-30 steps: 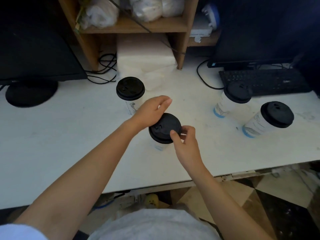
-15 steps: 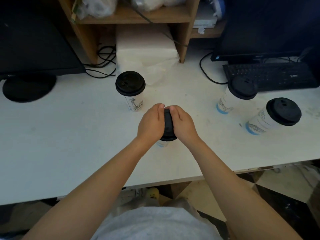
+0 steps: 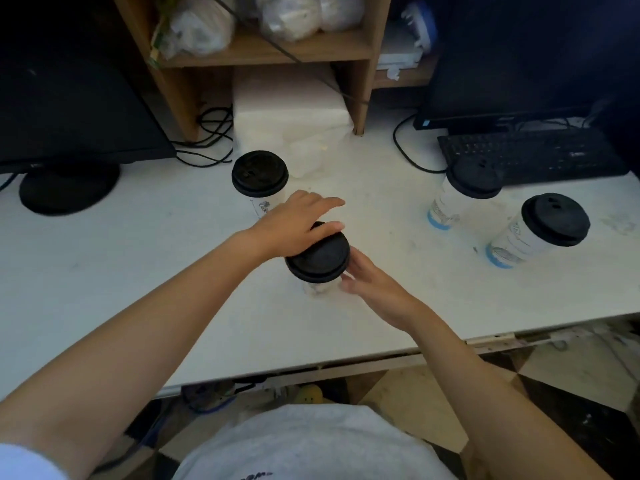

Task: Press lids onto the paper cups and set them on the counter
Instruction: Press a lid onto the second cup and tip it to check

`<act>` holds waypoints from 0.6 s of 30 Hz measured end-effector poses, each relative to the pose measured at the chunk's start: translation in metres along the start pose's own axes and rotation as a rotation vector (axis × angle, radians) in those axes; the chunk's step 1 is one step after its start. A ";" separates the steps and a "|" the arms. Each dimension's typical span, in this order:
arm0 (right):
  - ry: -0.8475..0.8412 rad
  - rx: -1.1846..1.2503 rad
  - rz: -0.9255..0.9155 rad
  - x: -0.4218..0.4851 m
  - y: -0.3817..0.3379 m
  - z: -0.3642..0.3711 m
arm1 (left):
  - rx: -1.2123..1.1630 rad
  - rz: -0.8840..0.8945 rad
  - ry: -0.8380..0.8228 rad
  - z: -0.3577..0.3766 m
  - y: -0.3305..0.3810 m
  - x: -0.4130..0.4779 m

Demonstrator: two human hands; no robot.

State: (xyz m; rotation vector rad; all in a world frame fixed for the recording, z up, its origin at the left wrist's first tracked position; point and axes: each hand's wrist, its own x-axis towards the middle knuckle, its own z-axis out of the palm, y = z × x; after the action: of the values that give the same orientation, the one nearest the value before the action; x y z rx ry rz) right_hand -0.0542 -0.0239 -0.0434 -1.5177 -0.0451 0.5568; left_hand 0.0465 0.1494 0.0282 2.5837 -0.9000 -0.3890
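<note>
A white paper cup (image 3: 317,287) with a black lid (image 3: 320,254) stands on the white counter (image 3: 104,258) in front of me. My left hand (image 3: 296,226) rests on the lid's far left edge, fingers straight and pointing right. My right hand (image 3: 372,287) is at the cup's right side just below the lid, fingers extended against the cup wall. Three other lidded cups stand on the counter: one behind my left hand (image 3: 259,178), two at the right (image 3: 465,188) (image 3: 540,228).
A monitor base (image 3: 69,190) sits at the left, a black keyboard (image 3: 530,152) and second monitor at the back right. A wooden shelf (image 3: 263,53) with plastic bags and a white box (image 3: 287,109) stand behind. Cables lie near the shelf. The counter's front edge runs below my forearms.
Both hands were clasped over the lid half a second ago. Now the left hand has slid to the lid's far edge and the right hand has dropped to the cup's side.
</note>
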 end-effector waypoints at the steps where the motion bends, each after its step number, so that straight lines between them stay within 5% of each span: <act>1: -0.034 -0.078 0.024 0.001 0.006 0.000 | 0.079 0.040 0.005 -0.004 0.004 0.000; 12: 0.195 -0.247 -0.043 0.042 0.018 0.022 | 0.283 -0.079 0.075 0.025 0.030 0.006; 18: 0.040 -0.340 -0.008 0.055 0.015 0.007 | 0.342 -0.058 0.103 0.026 0.032 0.005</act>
State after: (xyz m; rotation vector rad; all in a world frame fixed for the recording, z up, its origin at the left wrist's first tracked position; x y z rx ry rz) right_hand -0.0132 0.0028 -0.0746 -1.8576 -0.1199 0.5309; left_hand 0.0232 0.1167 0.0184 2.9130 -0.9251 -0.1219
